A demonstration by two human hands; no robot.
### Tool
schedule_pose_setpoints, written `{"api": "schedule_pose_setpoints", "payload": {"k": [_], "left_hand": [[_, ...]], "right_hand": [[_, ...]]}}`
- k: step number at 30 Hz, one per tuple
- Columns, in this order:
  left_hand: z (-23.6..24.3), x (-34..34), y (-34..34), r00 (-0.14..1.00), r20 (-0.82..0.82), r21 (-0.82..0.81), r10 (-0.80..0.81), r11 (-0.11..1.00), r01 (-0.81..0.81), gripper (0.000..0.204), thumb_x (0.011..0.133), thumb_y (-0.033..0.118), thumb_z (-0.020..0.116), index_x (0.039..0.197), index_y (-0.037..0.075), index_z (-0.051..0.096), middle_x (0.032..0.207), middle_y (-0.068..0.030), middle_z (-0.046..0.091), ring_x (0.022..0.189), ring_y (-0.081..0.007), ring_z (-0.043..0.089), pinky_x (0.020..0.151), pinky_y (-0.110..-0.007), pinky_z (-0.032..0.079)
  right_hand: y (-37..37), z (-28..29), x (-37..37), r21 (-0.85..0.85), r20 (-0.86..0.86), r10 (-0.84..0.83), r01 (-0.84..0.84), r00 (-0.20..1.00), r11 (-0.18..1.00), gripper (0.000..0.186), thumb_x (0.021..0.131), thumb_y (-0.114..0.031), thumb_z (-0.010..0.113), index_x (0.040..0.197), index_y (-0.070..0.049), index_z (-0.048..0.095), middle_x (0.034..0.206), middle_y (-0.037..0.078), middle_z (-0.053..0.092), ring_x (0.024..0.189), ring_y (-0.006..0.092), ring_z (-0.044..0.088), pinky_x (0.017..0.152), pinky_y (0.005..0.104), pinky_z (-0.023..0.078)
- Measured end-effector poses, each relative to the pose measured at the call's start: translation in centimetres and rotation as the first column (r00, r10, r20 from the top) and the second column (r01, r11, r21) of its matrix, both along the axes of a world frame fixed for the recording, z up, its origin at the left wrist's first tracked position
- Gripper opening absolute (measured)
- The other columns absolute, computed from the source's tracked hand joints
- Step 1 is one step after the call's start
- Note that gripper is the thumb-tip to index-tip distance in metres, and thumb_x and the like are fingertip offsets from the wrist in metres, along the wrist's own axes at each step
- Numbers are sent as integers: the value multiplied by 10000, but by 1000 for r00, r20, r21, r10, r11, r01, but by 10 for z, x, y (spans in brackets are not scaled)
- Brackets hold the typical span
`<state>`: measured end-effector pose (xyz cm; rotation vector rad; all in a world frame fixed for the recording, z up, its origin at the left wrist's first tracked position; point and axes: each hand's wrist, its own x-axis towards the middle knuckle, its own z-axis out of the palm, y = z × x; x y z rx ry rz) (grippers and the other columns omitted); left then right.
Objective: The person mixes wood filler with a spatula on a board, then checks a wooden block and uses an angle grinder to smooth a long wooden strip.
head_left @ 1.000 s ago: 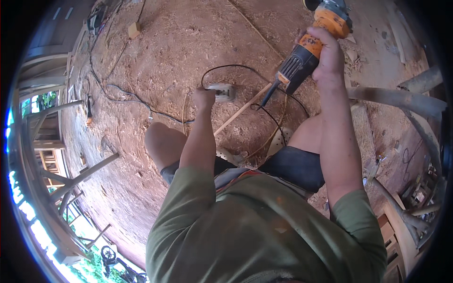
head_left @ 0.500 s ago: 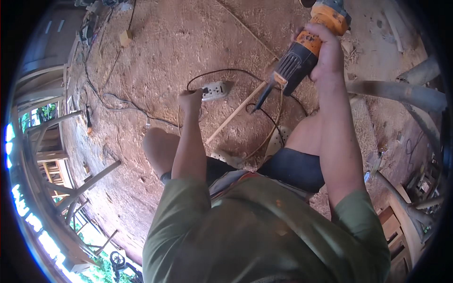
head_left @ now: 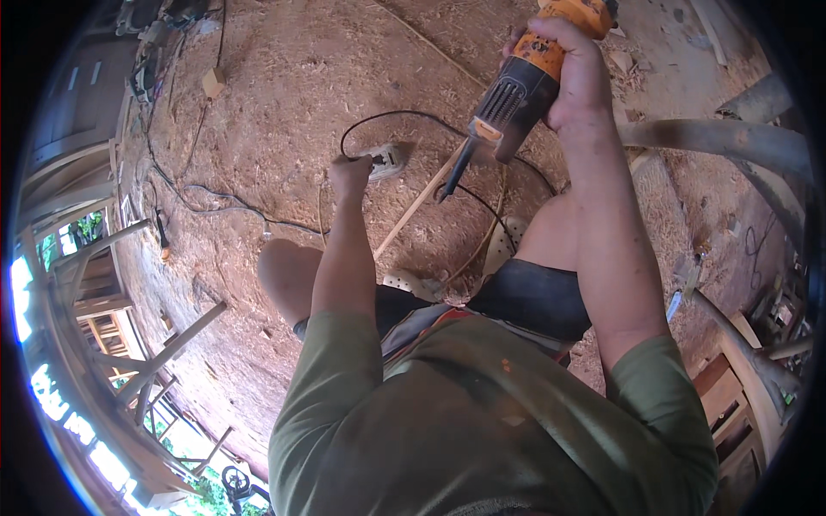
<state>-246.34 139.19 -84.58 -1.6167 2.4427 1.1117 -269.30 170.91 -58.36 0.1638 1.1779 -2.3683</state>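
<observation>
My right hand [head_left: 585, 73] is wrapped round the body of an orange and black angle grinder [head_left: 522, 82], held up off the floor at the upper right. The grinder's head is partly cut off by the upper edge of the picture. Its black cord [head_left: 404, 113] loops over the floor to my left hand [head_left: 350, 178]. That hand is closed on a dark plug [head_left: 375, 160] at the white power strip [head_left: 388, 163] on the ground. How deep the plug sits in the strip I cannot tell.
A thin wooden stick [head_left: 422, 205] lies between my feet and the strip. Dark cables [head_left: 232, 199] run across the shavings-covered floor on the left. A small wood block [head_left: 212, 82] lies farther off. Curved wooden parts [head_left: 714, 142] stand at the right.
The grinder in my right hand has shifted a little left and up in the picture, as the view also moved slightly. My left hand stays at the power strip with the plug.
</observation>
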Motion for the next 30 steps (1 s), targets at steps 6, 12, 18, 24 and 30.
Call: {"api": "schedule_pose_setpoints", "payload": {"k": [6, 12, 18, 24, 30], "left_hand": [[8, -5, 15, 999, 12, -90, -35, 995, 36, 341, 654, 260, 832, 806, -32, 742, 783, -219, 725, 762, -339, 727, 738, -422, 555], [48, -13, 60, 990, 56, -141, -133, 980, 140, 348, 684, 265, 825, 836, -37, 742, 817, -216, 729, 812, -366, 722, 776, -436, 548], [15, -7, 46, 989, 30, -202, -148, 968, 151, 338, 722, 266, 795, 861, -38, 742, 845, -253, 716, 833, -407, 706, 798, -458, 543], [33, -20, 38, 960, 236, -196, -153, 960, 201, 519, 701, 354, 817, 968, -76, 705, 967, -287, 704, 940, -412, 694, 837, -476, 537], [147, -38, 97, 953, -296, 113, 59, 993, -26, 561, 814, 440, 784, 968, -83, 653, 936, -190, 711, 859, -300, 695, 773, -441, 540]], "right_hand": [[3, -5, -1, 7, -4, -2, 2, 1000, 1000, 274, 825, -143, 699, 1013, 7, 568, 858, 150, 658, 773, 270, 692, 702, 404, 603], [2, -2, 1, 33, -46, -64, 65, 997, 997, 279, 830, -146, 695, 1024, 2, 562, 852, 150, 655, 767, 264, 693, 695, 389, 603], [-8, 1, 2, 36, 21, -48, 47, 999, 998, 285, 820, -139, 704, 1019, 9, 564, 855, 143, 649, 768, 269, 690, 682, 390, 601], [-12, -2, 9, 53, 27, -41, 40, 999, 998, 276, 802, -118, 713, 1004, 3, 569, 823, 132, 651, 734, 256, 681, 671, 376, 587], [-19, 2, 7, 48, 45, -13, 11, 999, 999, 272, 803, -129, 708, 999, -3, 567, 814, 130, 651, 715, 245, 674, 675, 367, 577]]}}
